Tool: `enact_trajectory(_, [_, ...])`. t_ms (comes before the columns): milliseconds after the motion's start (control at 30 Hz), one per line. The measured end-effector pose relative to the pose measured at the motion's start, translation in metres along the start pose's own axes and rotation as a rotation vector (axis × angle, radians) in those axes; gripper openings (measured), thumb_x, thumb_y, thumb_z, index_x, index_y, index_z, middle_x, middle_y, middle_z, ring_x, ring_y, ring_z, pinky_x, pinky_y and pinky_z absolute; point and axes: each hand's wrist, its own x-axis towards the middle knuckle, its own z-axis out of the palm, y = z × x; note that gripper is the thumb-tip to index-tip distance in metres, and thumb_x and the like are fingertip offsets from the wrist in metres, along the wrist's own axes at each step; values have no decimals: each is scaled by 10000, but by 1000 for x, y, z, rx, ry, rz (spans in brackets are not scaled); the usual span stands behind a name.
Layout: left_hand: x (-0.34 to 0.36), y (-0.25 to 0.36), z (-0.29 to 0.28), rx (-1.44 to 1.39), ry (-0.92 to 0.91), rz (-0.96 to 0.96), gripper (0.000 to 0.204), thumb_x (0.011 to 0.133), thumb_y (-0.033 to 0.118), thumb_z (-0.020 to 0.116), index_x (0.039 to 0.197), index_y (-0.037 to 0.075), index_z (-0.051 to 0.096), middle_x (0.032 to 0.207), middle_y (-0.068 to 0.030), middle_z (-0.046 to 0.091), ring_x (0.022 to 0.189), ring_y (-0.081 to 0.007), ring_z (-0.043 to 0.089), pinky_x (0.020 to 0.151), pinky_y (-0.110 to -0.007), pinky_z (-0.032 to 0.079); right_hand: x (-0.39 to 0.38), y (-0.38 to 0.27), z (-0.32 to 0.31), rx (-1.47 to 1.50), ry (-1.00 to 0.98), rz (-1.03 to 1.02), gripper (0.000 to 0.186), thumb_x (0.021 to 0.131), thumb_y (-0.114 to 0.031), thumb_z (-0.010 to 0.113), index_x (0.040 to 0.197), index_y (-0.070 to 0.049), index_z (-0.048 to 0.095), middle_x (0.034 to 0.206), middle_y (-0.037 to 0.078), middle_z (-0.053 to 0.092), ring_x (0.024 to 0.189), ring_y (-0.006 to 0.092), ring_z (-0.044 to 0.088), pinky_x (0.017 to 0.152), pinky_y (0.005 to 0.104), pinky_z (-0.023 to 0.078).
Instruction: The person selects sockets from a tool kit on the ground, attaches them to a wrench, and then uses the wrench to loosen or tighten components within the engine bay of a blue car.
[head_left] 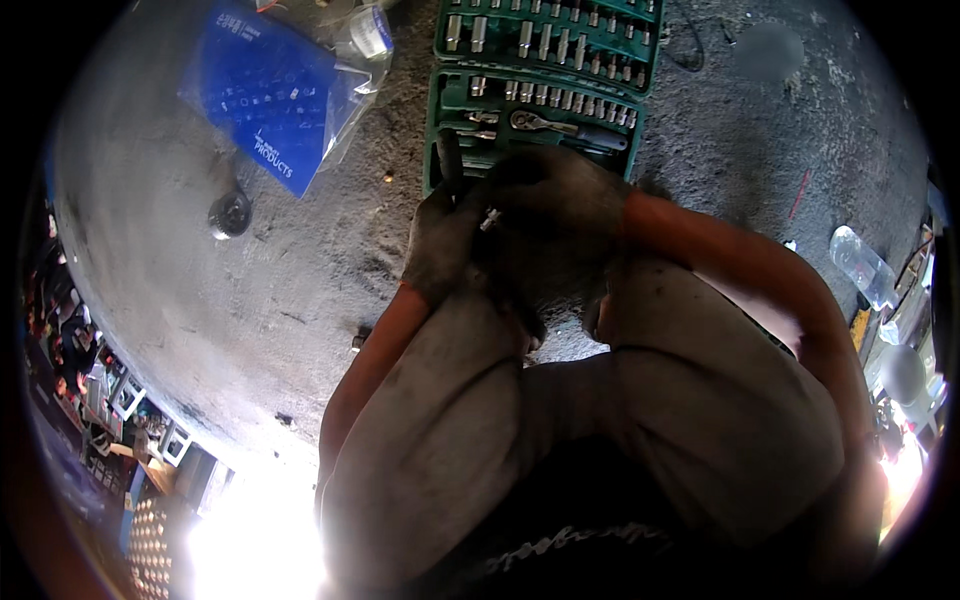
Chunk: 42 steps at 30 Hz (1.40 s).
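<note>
My left hand [437, 240] is closed round a dark upright handle [448, 157], just below the green socket set case [633, 163]. My right hand [555, 195], dark and shadowed, is bent close beside it with curled fingers; what they grip is hidden. A small shiny metal piece [490, 219] shows between my two hands. The case lies open with rows of chrome sockets [545, 40] and a ratchet [545, 125] with a grey-black handle in its recess. My hands are over the near part of the case, between my knees.
A blue plastic-wrapped package [265, 85] lies at upper left, a tape-like roll [365, 30] beside it. A round dark part [230, 213] sits on the concrete floor [180, 290]. A plastic bottle [862, 265] lies at right, a black cable [690, 55] beyond the case, piled clutter [90, 360] at far left.
</note>
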Motion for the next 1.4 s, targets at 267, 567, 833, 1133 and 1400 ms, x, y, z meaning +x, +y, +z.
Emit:
enact_trajectory(267, [9,3,1,-122,-241,361,548,1102,438,423,1488,55,494,1283,-126,659,1097,-228,680,853,-339,586,-15,-33,-7,608,-242,-149,560,953,-184,729,1418,54,527,1232,179,700,1111,216,689,960,339,560])
enact_trajectory(567, [-3,13,-3,-55,-116,155,507,1089,424,446,1420,48,524,1219,-126,671,1046,-235,685,845,-356,585,-41,-119,17,593,-544,46,311,967,-282,700,1176,-53,680,884,56,625,739,152,609,610,308,503])
enact_trajectory(833, [4,9,27,-22,-200,94,474,1077,412,466,1360,42,551,1162,-126,681,1001,-241,689,837,-372,584,33,-69,71,220,-496,-1258,259,963,-245,719,1110,-34,687,1072,136,683,1043,253,648,848,406,551])
enact_trajectory(1133, [-23,17,35,27,-177,-22,440,1064,399,488,1293,35,581,1098,-126,693,950,-248,693,828,-389,584,4,-109,-3,108,-461,-1366,367,929,-208,723,1249,-36,670,1194,152,710,1061,298,674,890,404,547])
enact_trajectory(1400, [-142,127,91,97,-206,-54,413,1052,386,508,1233,29,608,1040,-126,704,905,-254,697,821,-404,583,-193,-191,-34,535,-442,-316,304,937,-176,694,1209,-42,677,1118,126,711,1015,249,673,854,369,541])
